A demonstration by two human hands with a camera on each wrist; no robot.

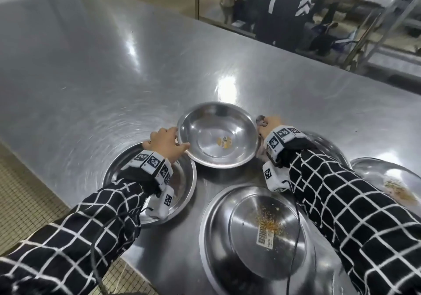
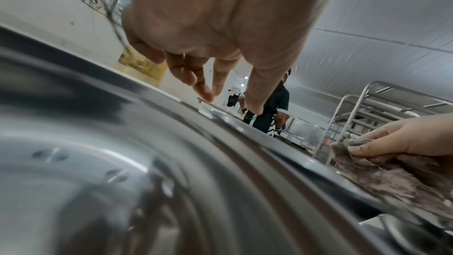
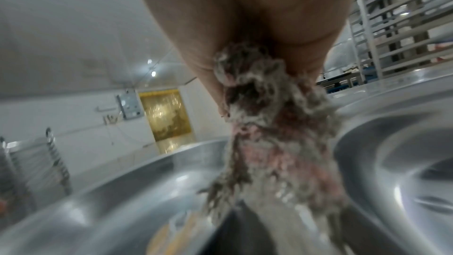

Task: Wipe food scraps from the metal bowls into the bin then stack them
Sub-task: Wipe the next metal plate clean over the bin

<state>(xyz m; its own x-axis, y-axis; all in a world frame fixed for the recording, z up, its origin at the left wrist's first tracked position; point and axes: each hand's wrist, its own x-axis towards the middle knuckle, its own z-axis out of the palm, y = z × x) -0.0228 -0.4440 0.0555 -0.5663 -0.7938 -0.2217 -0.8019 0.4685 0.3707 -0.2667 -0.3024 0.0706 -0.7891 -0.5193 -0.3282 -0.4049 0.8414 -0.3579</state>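
Observation:
A clean metal bowl point(image 1: 217, 134) with a small sticker inside stands at the middle of the steel table point(image 1: 114, 66). My left hand point(image 1: 167, 143) holds its left rim, thumb on top and fingers outside; in the left wrist view the left hand point(image 2: 231, 103) hangs over that rim. At the bowl's right edge my right hand point(image 1: 268, 125) grips a crumpled grey-pink rag point(image 1: 260, 121). The rag point(image 3: 269, 133) dangles from the fist between two bowls, and the rag point(image 2: 392, 177) also shows at the right of the left wrist view. No bin is in view.
A bowl point(image 1: 184, 180) lies under my left wrist. The front bowl point(image 1: 257, 231) holds orange crumbs and a barcode sticker. A scrap-smeared bowl point(image 1: 387, 180) sits at the right, another bowl point(image 1: 323, 142) under my right arm. A person point(image 1: 284, 9) stands behind the glass.

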